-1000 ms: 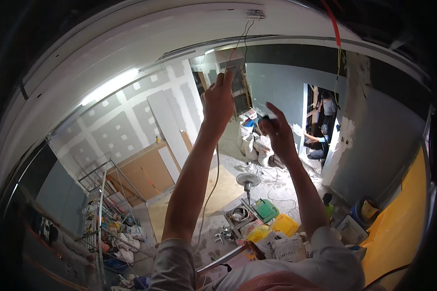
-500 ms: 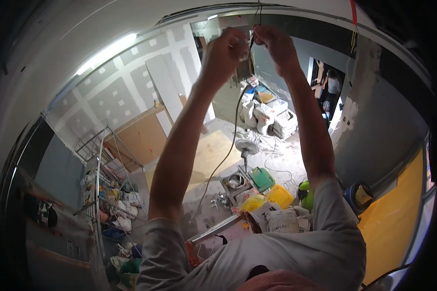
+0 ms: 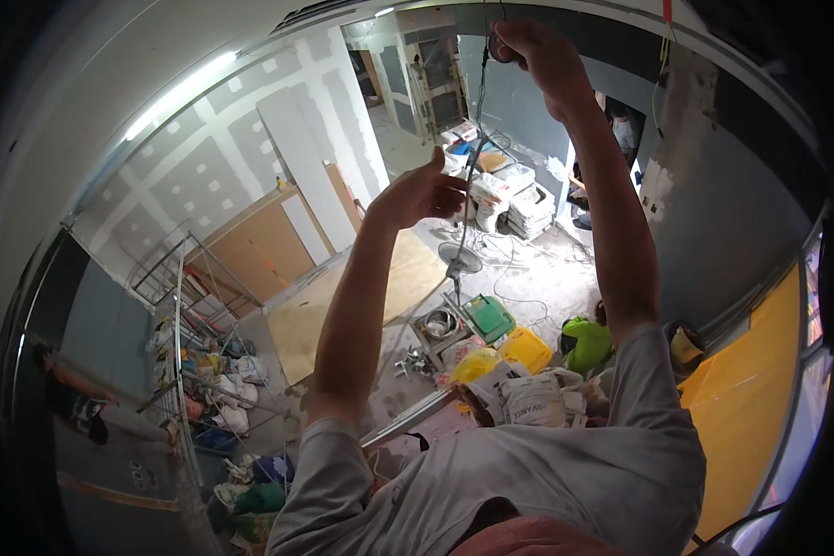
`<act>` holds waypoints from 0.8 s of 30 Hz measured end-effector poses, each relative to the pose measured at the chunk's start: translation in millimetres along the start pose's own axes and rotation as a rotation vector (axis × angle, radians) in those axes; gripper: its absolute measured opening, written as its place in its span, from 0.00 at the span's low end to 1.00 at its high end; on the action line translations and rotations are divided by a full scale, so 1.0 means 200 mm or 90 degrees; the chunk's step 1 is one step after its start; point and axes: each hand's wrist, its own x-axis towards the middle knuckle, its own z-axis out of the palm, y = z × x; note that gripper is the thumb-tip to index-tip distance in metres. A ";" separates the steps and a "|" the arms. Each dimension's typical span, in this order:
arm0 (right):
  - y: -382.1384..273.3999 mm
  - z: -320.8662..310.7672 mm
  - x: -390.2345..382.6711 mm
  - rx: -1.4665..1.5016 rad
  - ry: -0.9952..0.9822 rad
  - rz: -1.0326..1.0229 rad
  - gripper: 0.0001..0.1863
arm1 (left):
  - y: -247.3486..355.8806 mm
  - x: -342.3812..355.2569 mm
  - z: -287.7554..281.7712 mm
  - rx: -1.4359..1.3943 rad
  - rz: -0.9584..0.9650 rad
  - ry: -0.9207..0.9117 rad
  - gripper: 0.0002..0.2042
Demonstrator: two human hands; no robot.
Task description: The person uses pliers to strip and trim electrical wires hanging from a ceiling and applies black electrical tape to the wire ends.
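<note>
A thin dark cable (image 3: pixel 481 88) hangs from the ceiling at the top of the view and runs down in front of me. High up, my right hand (image 3: pixel 545 63) is closed, thumb and fingers pinching the cable. Lower and to the left, my left hand (image 3: pixel 415 197) has its thumb raised apart from loosely bent fingers. Its fingertips are beside the cable; whether they touch it I cannot tell. Both my arms are raised.
Below are stacked bags (image 3: pixel 532 213), a round fan-like disc (image 3: pixel 460 259), a green lid (image 3: pixel 487 320), a yellow bin (image 3: pixel 526 349) and filled sacks (image 3: pixel 531 400). A metal scaffold frame (image 3: pixel 182 352) stands left. A person (image 3: pixel 624 134) is in the doorway.
My left hand has dropped from beside the right hand to lower down the cable, and its fingers have opened. My right hand has risen slightly, still on the cable.
</note>
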 end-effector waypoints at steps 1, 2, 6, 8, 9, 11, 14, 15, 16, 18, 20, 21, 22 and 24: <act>-0.01 0.00 0.01 -0.001 -0.003 -0.003 0.14 | 0.01 0.05 -0.02 -0.043 0.000 -0.061 0.43; -0.02 -0.01 0.01 0.010 -0.023 -0.002 0.16 | 0.03 0.08 0.00 -0.013 0.025 -0.061 0.43; -0.08 -0.04 -0.02 -0.014 -0.027 0.004 0.17 | 0.06 0.16 0.08 -0.065 0.019 -0.066 0.38; -0.09 -0.05 -0.03 -0.022 -0.033 -0.002 0.17 | 0.06 0.18 0.09 -0.101 0.024 -0.086 0.37; -0.10 -0.05 -0.03 -0.029 -0.039 -0.008 0.17 | 0.07 0.18 0.09 -0.137 0.027 -0.105 0.36; -0.08 -0.06 -0.01 -0.034 -0.038 -0.007 0.17 | 0.09 0.20 0.09 -0.149 0.020 -0.121 0.35; -0.04 -0.08 0.01 -0.037 -0.040 -0.004 0.16 | 0.12 0.19 0.12 -0.136 0.031 -0.103 0.34; -0.03 -0.09 0.01 -0.036 -0.042 -0.003 0.15 | 0.14 0.18 0.14 -0.108 0.051 -0.069 0.33; -0.01 -0.09 0.01 -0.038 -0.041 -0.002 0.15 | 0.15 0.19 0.15 -0.109 0.050 -0.071 0.33; 0.01 -0.08 0.02 -0.127 0.020 -0.081 0.13 | 0.17 0.22 0.14 -0.159 0.017 -0.106 0.29; 0.01 -0.07 0.02 -0.130 0.027 -0.079 0.12 | 0.18 0.27 0.14 -0.192 0.031 -0.117 0.26; -0.01 -0.06 0.01 -0.133 0.035 -0.074 0.11 | 0.19 0.30 0.14 -0.227 0.044 -0.129 0.23; -0.01 -0.07 0.01 -0.135 0.038 -0.076 0.11 | 0.19 0.33 0.14 -0.225 0.045 -0.132 0.23; -0.01 -0.08 0.01 -0.092 0.008 -0.041 0.11 | 0.18 0.42 0.12 -0.350 0.115 -0.087 0.20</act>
